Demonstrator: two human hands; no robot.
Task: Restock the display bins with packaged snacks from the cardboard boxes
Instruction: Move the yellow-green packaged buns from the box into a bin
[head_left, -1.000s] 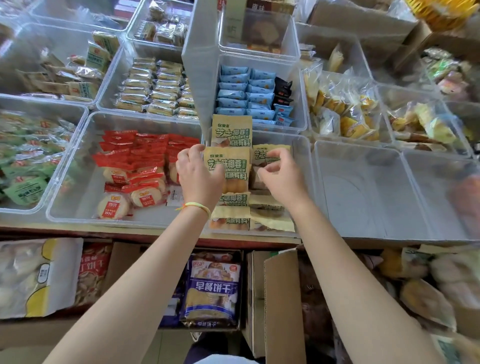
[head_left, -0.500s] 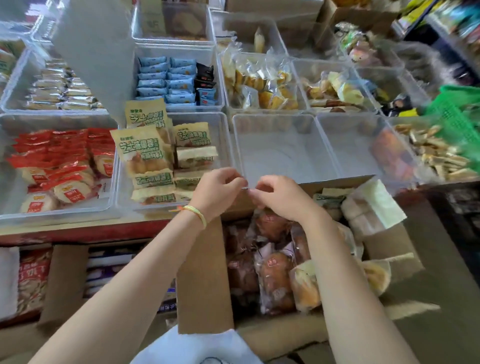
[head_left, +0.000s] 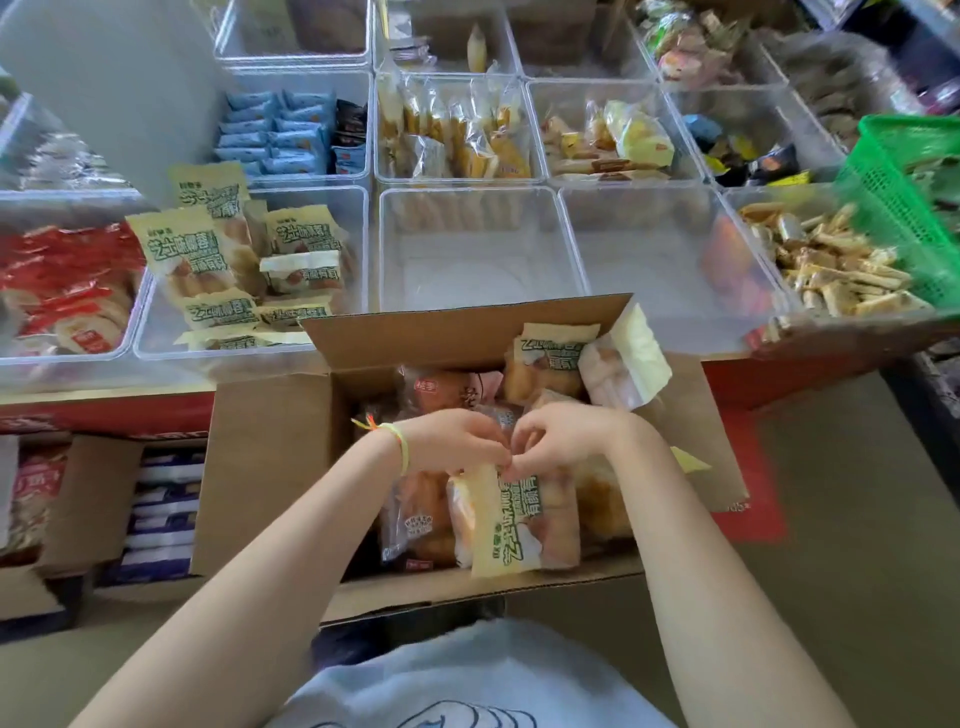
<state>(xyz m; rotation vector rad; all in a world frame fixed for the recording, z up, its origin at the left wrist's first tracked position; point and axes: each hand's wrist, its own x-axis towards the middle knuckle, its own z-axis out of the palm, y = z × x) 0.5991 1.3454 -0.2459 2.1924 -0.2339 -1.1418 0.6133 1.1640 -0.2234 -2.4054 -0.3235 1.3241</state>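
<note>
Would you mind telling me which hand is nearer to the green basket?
Right. The right hand is over the cardboard box, on the side toward the green basket; the left hand is beside it, farther away.

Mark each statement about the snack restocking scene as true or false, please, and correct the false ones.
1. Both hands pinch one yellow packet over the cardboard box. True.
2. The clear bin just behind the box is full of red packets. False: it looks empty; red packets lie in the far-left bin.
3. The left hand wears a wristband. True.
4. The green basket stands on the left. False: it is at the right edge.
</note>
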